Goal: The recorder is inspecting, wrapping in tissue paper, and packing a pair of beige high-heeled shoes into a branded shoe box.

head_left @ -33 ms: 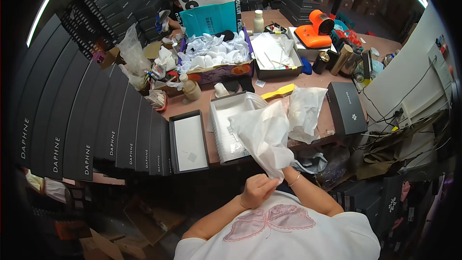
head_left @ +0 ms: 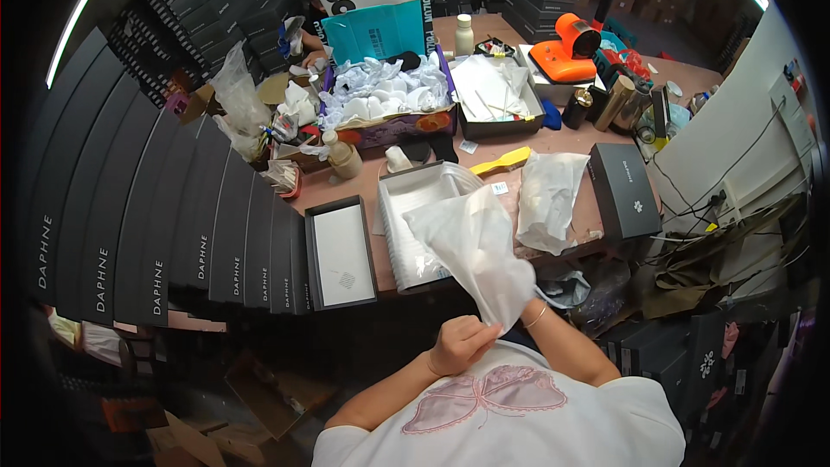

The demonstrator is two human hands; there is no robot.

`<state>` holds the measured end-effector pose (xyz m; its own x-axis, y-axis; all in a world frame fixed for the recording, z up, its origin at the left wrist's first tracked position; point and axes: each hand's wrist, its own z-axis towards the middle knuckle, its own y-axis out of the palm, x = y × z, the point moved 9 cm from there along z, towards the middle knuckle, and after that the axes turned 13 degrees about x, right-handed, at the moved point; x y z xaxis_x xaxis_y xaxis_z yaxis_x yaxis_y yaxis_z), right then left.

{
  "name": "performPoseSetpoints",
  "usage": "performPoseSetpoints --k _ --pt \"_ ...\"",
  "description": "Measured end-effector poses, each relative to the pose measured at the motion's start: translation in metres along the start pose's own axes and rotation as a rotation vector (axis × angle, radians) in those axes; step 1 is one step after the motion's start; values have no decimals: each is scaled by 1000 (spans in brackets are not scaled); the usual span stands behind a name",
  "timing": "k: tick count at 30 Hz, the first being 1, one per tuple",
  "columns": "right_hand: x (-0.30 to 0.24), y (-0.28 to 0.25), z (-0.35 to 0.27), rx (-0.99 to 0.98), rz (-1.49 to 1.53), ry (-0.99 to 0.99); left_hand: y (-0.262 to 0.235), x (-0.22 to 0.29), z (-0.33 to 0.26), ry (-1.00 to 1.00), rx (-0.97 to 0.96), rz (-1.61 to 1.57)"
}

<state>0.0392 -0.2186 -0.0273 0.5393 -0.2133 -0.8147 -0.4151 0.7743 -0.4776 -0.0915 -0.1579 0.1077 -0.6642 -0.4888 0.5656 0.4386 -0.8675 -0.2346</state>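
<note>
Across the head view runs a brown worktable [head_left: 553, 151] in a stockroom walled with stacked black boxes [head_left: 138, 233]. At its near edge lie a black lid [head_left: 340, 252] and an open white-lined box [head_left: 415, 225]; a closed black box [head_left: 624, 190] sits at the right edge. Both hands, the left hand [head_left: 461, 344] and the right hand [head_left: 519, 307], pinch a white tissue sheet [head_left: 475, 246], whose long axis slants up toward the far left.

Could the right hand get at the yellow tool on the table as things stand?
Probably not right away: the right hand is gripping the white bag, which rises between it and the yellow tool.
</note>
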Motion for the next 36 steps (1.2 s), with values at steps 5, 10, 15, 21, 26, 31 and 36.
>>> performPoseSetpoints --k 5,10,15,21,26,31,36 --pt "-29 13 7 -58 -222 -155 6 -5 1 -211 -4 -10" --pt "-42 7 33 -58 -255 -179 -16 -52 -17 -585 -5 -15" --pt "-56 34 53 -151 -237 -234 9 -151 -78 -1573 850 -1091" --pt "-63 28 87 -679 219 -66 -87 -222 -48 -1321 1310 -711" --pt "25 0 133 -57 1114 793 -38 -210 3 -957 558 195" --pt "71 -9 92 84 1308 1098 40 -207 -1 -805 -166 112" --pt "70 -17 75 101 1083 988 4 -267 -51 -729 -322 482"
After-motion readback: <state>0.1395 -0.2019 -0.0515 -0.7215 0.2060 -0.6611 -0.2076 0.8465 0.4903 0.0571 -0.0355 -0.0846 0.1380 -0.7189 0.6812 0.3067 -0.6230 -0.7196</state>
